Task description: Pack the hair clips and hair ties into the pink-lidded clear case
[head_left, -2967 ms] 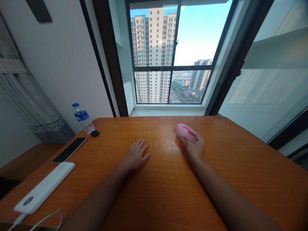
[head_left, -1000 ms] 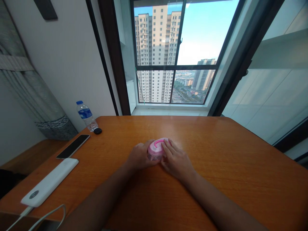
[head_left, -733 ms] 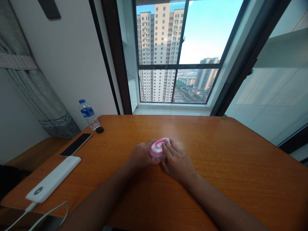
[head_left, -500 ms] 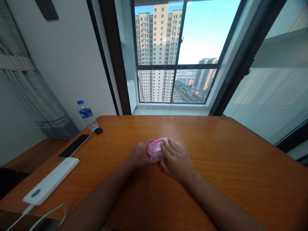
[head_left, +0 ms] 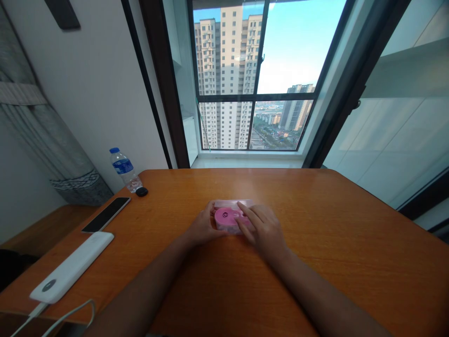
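A small pink plastic case (head_left: 227, 218) is held at the middle of the table, its clear pinkish lid (head_left: 233, 203) swung up along the far side. Inside shows a pink round part with a small dark mark; the kind of case I cannot make out. My left hand (head_left: 202, 225) wraps the left end, thumb along the near side and fingers behind. My right hand (head_left: 264, 229) closes on the right end, its fingers reaching over the case and touching the lid's right edge. These fingers cover the right part of the case.
Leftward on the wooden table (head_left: 333, 224) lie a phone (head_left: 106, 214), a long white power strip or power bank (head_left: 73, 267) with a white cable (head_left: 79, 306), and a small black round object (head_left: 141, 192). A water bottle (head_left: 126, 171) stands at the back left corner. Beyond is a window (head_left: 256, 97).
The case has gone from closed to open, with its lid now raised at the far side and the pink inside showing. My right hand has shifted slightly right.
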`<state>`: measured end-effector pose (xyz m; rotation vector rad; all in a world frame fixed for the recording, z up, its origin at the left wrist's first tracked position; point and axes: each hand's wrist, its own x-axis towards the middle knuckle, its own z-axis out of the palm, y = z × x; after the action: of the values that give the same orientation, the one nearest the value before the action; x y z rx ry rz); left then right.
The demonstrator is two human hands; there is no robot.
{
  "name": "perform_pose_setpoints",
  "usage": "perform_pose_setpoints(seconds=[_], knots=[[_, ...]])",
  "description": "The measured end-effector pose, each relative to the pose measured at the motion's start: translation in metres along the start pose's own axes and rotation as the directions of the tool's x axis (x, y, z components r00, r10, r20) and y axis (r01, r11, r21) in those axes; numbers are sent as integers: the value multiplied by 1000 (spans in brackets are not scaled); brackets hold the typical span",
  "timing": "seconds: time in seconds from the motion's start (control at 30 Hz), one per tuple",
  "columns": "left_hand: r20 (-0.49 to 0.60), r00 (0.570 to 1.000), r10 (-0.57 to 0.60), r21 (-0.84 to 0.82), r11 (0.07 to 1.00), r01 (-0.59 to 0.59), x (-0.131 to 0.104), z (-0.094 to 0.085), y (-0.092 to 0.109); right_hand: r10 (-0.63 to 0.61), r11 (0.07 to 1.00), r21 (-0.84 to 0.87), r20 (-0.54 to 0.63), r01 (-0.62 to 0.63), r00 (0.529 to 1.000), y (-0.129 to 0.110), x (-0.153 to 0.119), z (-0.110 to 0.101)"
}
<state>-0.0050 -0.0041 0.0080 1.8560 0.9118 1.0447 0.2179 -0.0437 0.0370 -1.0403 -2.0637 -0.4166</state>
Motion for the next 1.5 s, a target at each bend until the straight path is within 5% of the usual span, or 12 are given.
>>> perform_pose_setpoints(seconds=[0.43, 0.83, 1.2, 1.5], knots=[[-75, 997, -14, 66, 998, 19, 2, 4, -12, 269, 860, 365, 268, -356, 925, 24, -5, 17], [-53, 996, 68, 229, 972, -54, 2, 2, -8, 291, 790, 474, 269, -389, 918, 24, -5, 19], [-73, 987, 142, 316, 942, -112, 3, -4, 0, 276, 826, 463, 165, -321, 947, 20, -4, 16], [-140, 971, 194, 140, 975, -175, 4, -5, -2, 203, 832, 491, 162, -257, 966, 16, -5, 16]])
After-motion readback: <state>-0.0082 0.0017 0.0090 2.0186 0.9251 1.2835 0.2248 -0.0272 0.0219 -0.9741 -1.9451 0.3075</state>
